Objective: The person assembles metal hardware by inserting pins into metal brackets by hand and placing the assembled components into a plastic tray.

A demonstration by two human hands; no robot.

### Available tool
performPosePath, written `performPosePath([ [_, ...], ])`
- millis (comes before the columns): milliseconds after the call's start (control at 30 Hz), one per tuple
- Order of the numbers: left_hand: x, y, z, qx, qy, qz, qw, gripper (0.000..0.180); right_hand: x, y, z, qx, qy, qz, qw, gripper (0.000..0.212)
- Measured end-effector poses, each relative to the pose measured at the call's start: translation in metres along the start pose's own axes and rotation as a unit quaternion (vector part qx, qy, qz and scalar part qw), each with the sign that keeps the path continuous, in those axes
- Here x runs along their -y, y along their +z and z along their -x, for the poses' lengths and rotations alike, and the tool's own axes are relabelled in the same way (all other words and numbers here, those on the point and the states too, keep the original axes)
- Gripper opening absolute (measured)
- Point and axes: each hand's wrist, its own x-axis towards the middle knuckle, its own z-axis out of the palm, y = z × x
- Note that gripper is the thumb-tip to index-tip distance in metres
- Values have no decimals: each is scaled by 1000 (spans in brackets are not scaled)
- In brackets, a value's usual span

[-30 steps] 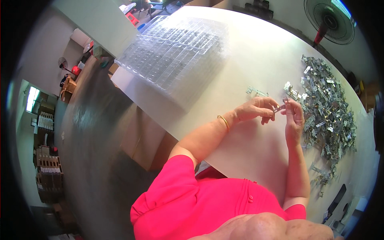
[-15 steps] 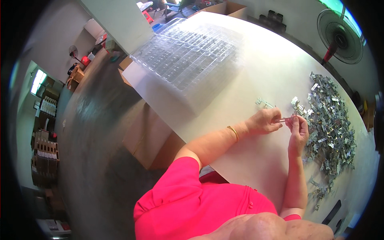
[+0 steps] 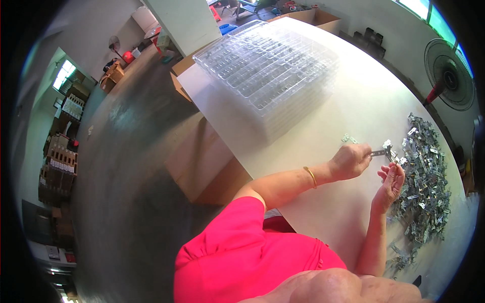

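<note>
My left hand (image 3: 352, 161), with a gold bangle at its wrist, has its fingers closed on one end of a slim metal bracket (image 3: 379, 152). The bracket's free end points right, toward the heap of metal brackets (image 3: 422, 177). Below that end is my right hand (image 3: 391, 186). Its thumb and a fingertip come together at the heap's near left edge, while other fingers stay loosely curled. What they pinch is too small to make out. Beyond my left hand a few pale metal pieces (image 3: 348, 139) lie on the white table (image 3: 323, 212).
Stacked clear plastic trays (image 3: 268, 76) stand on the table's far left part. A cardboard box (image 3: 202, 161) sits on the floor beside the left edge. At the far right is a black fan (image 3: 448, 76); another open box (image 3: 323, 21) is behind the table.
My hands were close together over a thin piece; now they are farther apart. The bracket shows more plainly in my left hand. The whole view has shifted, moving the scene rightward.
</note>
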Motion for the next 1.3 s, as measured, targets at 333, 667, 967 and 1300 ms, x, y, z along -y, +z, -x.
performPosePath([
  [333, -93, -140, -29, -14, 22, 90, 996, 15, -25, 0, 18, 177, 85, 1, 981, 11],
  [667, 12, -382, -111, -156, -183, -163, 957, 20, -17, 4, 21, 186, 90, 97, 974, 6],
  [967, 146, -476, -169, -140, -244, -481, 830, 28, -12, 7, 23, 189, 75, 152, 967, 5],
  [1300, 203, -466, -214, -37, -335, -555, 760, 34, -10, 6, 21, 210, 58, 218, 951, 8],
])
